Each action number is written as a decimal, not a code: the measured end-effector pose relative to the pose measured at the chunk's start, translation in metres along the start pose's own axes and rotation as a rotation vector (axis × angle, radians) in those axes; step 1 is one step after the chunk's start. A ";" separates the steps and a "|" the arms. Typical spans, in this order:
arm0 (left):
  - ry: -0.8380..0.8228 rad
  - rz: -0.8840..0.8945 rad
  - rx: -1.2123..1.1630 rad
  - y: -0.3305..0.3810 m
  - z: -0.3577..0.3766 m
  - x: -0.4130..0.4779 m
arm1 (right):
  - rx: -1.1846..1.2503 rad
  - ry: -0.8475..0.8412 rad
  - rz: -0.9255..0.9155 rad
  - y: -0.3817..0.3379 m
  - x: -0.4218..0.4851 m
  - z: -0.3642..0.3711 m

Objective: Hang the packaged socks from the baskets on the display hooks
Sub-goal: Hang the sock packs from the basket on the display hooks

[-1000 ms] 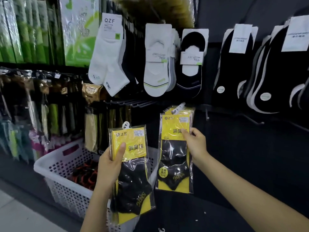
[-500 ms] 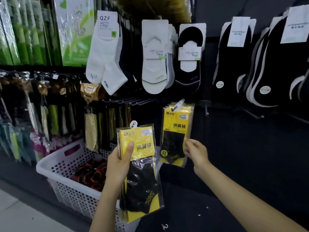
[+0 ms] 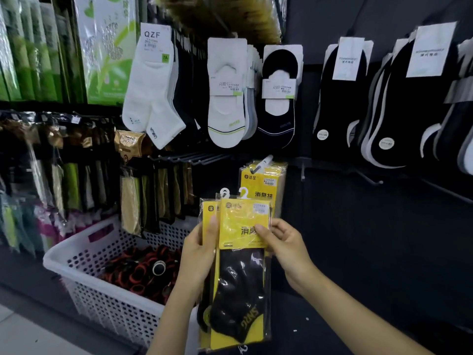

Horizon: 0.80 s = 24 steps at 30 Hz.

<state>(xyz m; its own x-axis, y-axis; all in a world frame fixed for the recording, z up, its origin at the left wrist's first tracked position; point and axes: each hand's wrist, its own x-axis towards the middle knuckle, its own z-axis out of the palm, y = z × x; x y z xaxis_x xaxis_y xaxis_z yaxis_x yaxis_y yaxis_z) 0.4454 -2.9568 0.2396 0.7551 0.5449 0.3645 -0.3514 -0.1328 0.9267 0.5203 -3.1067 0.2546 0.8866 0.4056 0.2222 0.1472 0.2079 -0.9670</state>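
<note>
"One container on record: a white perforated plastic basket (image 3: 76,254) at lower left. Contents?" asks the first inspector.

"Many small black rolls with red-orange bands (image 3: 138,271), heaped on its floor. I cannot count them or tell what they are," the second replies.

"Hands?"

"Both are close together, clamped on the same goods in front of the dark display wall (image 3: 358,239). The left hand (image 3: 198,254) grips the left edge of two overlapped packets: a front clear plastic packet of black-and-yellow socks (image 3: 240,275) and a rear packet of the same kind (image 3: 208,210). Its thumb lies across their faces and its fingers are hidden behind. The right hand (image 3: 285,248) pinches the right edge of the front packet at its yellow card, thumb on the face, other fingers curled. The rear packet shows mainly as a yellow strip at the left."

"Position of the goods?"

"Held upright, just right of the basket and just below a stack of matching yellow packets (image 3: 263,180) hanging on a white-tipped display hook (image 3: 265,160) — neither held packet is on the hook."

"Counts?"

"One basket, two hands, two held packets — each with a white plastic hanger tab (image 3: 224,192) on top, two tabs in all. The stack on the hook holds several; the number is not readable."
</note>
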 end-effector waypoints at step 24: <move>0.189 0.115 0.265 -0.003 -0.044 0.011 | -0.119 0.332 0.010 -0.011 0.085 0.001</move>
<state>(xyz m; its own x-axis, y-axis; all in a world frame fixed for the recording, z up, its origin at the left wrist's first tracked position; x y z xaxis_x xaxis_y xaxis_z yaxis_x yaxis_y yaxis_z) 0.4305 -2.9141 0.2366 0.5940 0.6545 0.4677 -0.2539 -0.3991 0.8810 0.5935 -3.0739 0.2841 0.9796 0.0911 0.1792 0.1708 0.0926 -0.9809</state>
